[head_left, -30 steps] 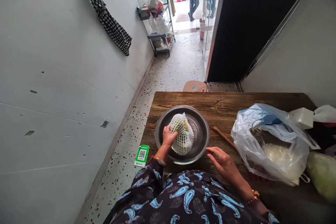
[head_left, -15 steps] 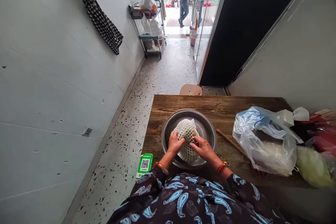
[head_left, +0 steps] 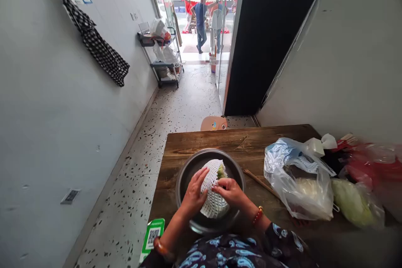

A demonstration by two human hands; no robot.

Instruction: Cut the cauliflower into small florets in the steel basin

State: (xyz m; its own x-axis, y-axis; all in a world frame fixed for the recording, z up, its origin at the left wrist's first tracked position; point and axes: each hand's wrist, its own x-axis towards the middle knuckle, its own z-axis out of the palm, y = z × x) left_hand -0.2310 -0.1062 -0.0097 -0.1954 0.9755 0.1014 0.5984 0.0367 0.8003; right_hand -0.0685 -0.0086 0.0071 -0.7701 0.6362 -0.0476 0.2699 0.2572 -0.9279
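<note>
Wooden table (head_left: 185,143) | netted vegetable (head_left: 211,182) — long axis fore-aft | left fingers (head_left: 197,174) spread — right fingers (head_left: 223,183) pinching net (head_left: 216,207)

White foam net (head_left: 212,208) wrapped round the produce (head_left: 221,171), yellow-green peeking out at one side, sitting inside the metal bowl (head_left: 234,172)!

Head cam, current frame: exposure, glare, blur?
Head view, far: street outside bright, partly washed out; head view, upper right: black panel nearly featureless; head view, right edge: red plastic smeared; head view, centre: foam net fairly crisp; head view, table: glints on clear bag.
</note>
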